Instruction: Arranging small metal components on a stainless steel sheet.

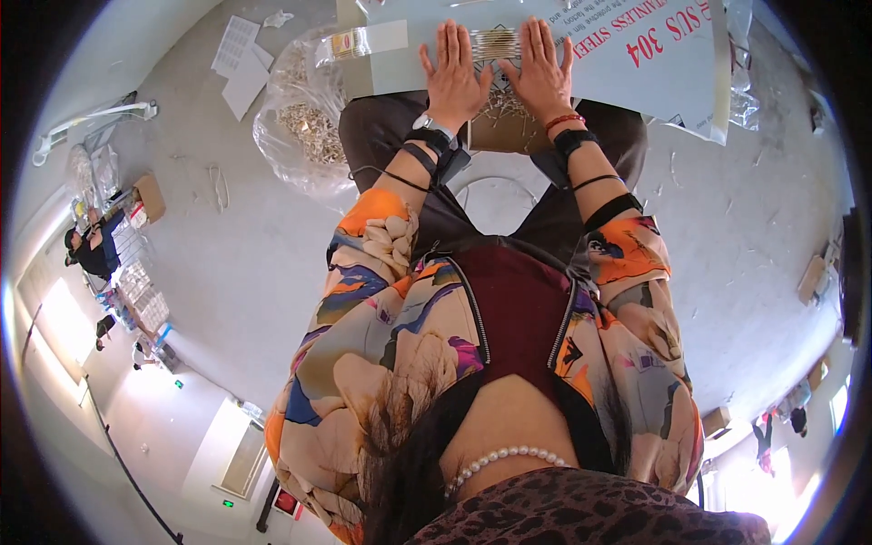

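Note:
My left hand (457,80) lies palm down with its fingers stretched out, at the left end of a row of thin, gold-coloured metal pieces (497,42). On the row's other side my right hand (543,77) is flat too, fingers extended and thumb pointing inward. The row lies side by side on a grey film-covered sheet (599,80) with red and dark lettering. Below the hands, between my knees, an open cardboard box (509,138) holds a tangle of similar small pieces. Whether my palms press on the row's ends is hard to see.
A clear plastic bag (307,118) full of small metallic pieces stands left of my knee. White papers (243,64) lie on the floor beyond it. A pale strip with a yellow label (368,41) sits on the sheet's left. Other people (94,245) are far left and far right.

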Demonstrator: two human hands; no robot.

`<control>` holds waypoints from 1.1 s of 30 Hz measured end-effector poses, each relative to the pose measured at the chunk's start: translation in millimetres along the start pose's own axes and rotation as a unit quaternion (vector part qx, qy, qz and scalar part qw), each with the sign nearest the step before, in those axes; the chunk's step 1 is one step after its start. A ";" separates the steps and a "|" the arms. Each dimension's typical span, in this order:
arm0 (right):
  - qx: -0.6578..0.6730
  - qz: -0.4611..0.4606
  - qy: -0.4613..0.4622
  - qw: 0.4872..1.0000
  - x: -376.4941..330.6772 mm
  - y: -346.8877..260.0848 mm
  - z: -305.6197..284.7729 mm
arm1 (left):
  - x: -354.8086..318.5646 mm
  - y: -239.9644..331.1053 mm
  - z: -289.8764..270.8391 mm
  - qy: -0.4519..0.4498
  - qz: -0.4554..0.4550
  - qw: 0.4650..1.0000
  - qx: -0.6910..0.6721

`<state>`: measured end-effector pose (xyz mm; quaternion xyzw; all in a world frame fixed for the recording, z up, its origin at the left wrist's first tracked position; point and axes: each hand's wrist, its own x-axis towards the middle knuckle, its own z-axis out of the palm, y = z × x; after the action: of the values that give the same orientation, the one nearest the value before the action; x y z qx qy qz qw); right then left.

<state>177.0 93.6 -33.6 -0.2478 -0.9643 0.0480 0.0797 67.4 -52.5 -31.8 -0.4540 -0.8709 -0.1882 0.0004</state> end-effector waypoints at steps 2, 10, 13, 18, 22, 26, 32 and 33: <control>0.041 -0.008 0.027 0.999 0.1 -1.7 2.1 | 1.0 1.5 1.8 0.004 0.003 1.000 -0.012; -0.006 -0.006 -0.007 1.000 -0.3 -7.2 0.0 | 0.6 2.5 2.0 0.012 0.007 0.999 -0.033; -0.012 -0.006 -0.009 1.000 0.6 -8.5 -0.1 | 0.3 2.4 2.4 0.016 0.009 1.000 -0.024; 0.025 -0.010 0.017 0.999 1.1 -8.5 -1.3 | 0.7 3.3 2.7 0.032 0.014 0.999 -0.028; -0.098 -0.002 -0.044 0.994 3.8 -12.4 -8.9 | 0.0 1.6 2.3 0.029 0.011 0.999 -0.035; -0.091 -0.003 -0.051 0.995 3.9 -8.9 -8.8 | 0.1 1.2 0.8 0.026 0.014 0.999 -0.035; 0.153 -0.055 0.074 0.984 8.0 -6.3 -0.4 | 5.5 9.5 -1.5 0.027 0.029 0.998 -0.044; 0.152 -0.055 0.075 0.984 7.6 -4.6 0.8 | 8.0 11.7 -1.4 0.021 0.039 0.998 -0.038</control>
<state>168.1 93.3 -32.8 -0.1827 -0.9493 0.1705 0.1909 71.7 -40.6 -25.4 -0.4833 -0.8445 -0.2304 0.0083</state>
